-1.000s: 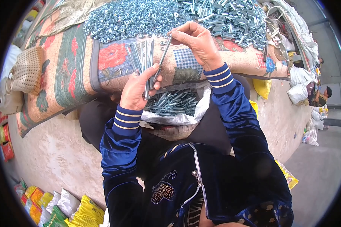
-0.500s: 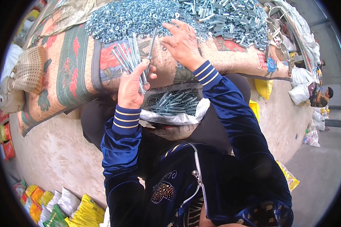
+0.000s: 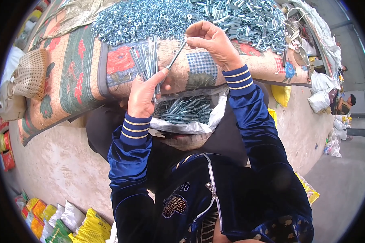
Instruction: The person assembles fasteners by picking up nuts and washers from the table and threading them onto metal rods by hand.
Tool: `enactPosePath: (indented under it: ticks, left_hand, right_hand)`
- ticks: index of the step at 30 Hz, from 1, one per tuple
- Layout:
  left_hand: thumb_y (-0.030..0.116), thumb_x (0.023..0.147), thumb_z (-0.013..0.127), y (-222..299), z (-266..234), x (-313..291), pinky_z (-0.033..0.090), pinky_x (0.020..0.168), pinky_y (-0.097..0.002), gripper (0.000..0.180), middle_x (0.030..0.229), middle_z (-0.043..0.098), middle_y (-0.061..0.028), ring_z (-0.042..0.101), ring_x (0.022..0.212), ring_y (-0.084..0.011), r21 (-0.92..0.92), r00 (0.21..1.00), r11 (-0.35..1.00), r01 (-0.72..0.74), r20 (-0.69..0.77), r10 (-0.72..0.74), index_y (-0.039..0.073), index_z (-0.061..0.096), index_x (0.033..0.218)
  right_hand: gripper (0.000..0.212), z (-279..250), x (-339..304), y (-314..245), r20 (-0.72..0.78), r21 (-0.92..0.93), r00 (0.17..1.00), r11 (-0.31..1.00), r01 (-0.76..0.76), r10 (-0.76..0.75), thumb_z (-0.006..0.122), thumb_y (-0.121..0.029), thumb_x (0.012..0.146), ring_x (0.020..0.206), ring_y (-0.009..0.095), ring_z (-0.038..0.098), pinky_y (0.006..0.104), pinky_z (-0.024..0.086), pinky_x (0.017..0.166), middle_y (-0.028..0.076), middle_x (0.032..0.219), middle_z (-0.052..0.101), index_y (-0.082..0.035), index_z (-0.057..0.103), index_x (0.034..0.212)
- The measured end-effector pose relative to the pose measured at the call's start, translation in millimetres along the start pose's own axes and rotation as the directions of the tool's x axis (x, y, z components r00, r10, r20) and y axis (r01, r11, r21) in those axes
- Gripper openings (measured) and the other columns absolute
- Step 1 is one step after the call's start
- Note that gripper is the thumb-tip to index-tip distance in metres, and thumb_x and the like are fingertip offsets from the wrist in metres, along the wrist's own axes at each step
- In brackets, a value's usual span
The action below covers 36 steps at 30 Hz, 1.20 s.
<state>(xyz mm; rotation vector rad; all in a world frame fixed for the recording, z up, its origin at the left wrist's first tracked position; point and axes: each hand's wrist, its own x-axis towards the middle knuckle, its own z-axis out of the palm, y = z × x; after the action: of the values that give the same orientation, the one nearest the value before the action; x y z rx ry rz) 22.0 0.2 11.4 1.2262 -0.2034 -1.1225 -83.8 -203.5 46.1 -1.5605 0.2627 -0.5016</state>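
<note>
A bundle of long, thin metal bolts (image 3: 146, 60) stands fanned upward in my left hand (image 3: 142, 95), which is closed round its lower part. Between that hand's thumb and fingers, one single bolt (image 3: 177, 55) slants up to the right, apart from the bundle. My right hand (image 3: 215, 43) pinches at this bolt's upper tip with thumb and forefinger. Whether a small part sits in the pinch is hidden. Below both hands, a white bag (image 3: 217, 117) between my knees holds many metal bolts (image 3: 184, 109).
A patterned cloth (image 3: 81, 73) covers the work surface. On it lie a large heap of small nuts (image 3: 129, 20) and, to the right, a heap of short metal tubes (image 3: 255, 24). A woven basket (image 3: 31, 75) stands at left. Filled sacks (image 3: 93, 227) sit on the floor.
My right hand has moved right and slightly down, and its spread fingers have closed at the single bolt's tip. That bolt now leans further right; the bundle has shifted slightly right.
</note>
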Motion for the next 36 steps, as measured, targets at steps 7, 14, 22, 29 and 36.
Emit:
enactPosePath:
  ticks: [7, 14, 22, 29, 36]
  left_hand:
    - [0.021, 0.079, 0.072, -1.5, 0.4, -4.4, 0.032, 0.046, -0.0196, 0.018, 0.072, 0.064, -0.0006, 0.059, 0.057, -0.0081, 0.138, 0.981, 0.972, -0.192, -0.008, 0.195, 0.008, 0.065, 0.091]
    - [0.020, 0.083, 0.067, -7.1, -1.6, 3.1, 0.033, 0.042, -0.0178, 0.018, 0.074, 0.066, -0.0035, 0.059, 0.056, -0.0087, -0.078, 0.996, 0.996, -0.037, 0.077, 0.043, 0.008, 0.060, 0.095]
    - [0.017, 0.089, 0.061, -6.4, 0.9, 3.8, 0.040, 0.041, -0.0180, 0.013, 0.077, 0.067, -0.0071, 0.062, 0.059, -0.0114, -0.143, 0.983, 0.976, -0.165, 0.061, 0.175, 0.007, 0.059, 0.097]
    - [0.021, 0.090, 0.061, -5.1, -0.6, 3.5, 0.045, 0.044, -0.0200, 0.018, 0.067, 0.061, -0.0027, 0.059, 0.052, -0.0111, -0.034, 0.991, 0.991, -0.129, 0.028, 0.130, 0.006, 0.060, 0.098]
    - [0.022, 0.087, 0.064, -2.6, 0.9, 1.0, 0.034, 0.040, -0.0187, 0.019, 0.059, 0.056, 0.0000, 0.049, 0.045, -0.0068, -0.025, 0.965, 1.000, -0.020, 0.262, 0.025, 0.007, 0.061, 0.098]
  right_hand:
    - [0.019, -5.4, -8.9, 1.1, 0.042, 0.197, 0.971, 0.951, -0.240, 0.237, 0.070, -0.013, 0.082, 0.068, 0.008, 0.056, 0.0209, 0.046, 0.063, 0.000, 0.081, 0.061, -0.003, 0.063, 0.097]
    - [0.015, 31.4, -12.5, 13.3, -0.310, -0.058, 0.944, 0.993, 0.103, -0.116, 0.069, -0.016, 0.084, 0.059, 0.006, 0.051, 0.0179, 0.041, 0.055, -0.002, 0.070, 0.057, -0.003, 0.063, 0.089]
    - [0.020, 58.2, -31.1, 27.1, 0.040, 0.256, 0.956, 0.922, -0.290, 0.289, 0.072, -0.020, 0.081, 0.056, 0.005, 0.051, 0.0192, 0.040, 0.049, 0.000, 0.072, 0.061, -0.002, 0.063, 0.085]
    - [0.018, 22.1, -19.6, 11.6, 0.018, 0.151, 0.984, 0.972, -0.178, 0.177, 0.066, -0.018, 0.086, 0.063, 0.005, 0.054, 0.0187, 0.044, 0.057, -0.002, 0.075, 0.060, -0.002, 0.065, 0.093]
    - [0.020, 19.8, -21.7, 7.4, 0.046, 0.105, 0.994, 0.989, -0.104, 0.100, 0.060, -0.017, 0.090, 0.076, 0.010, 0.058, 0.0244, 0.046, 0.074, 0.003, 0.090, 0.063, -0.002, 0.063, 0.103]
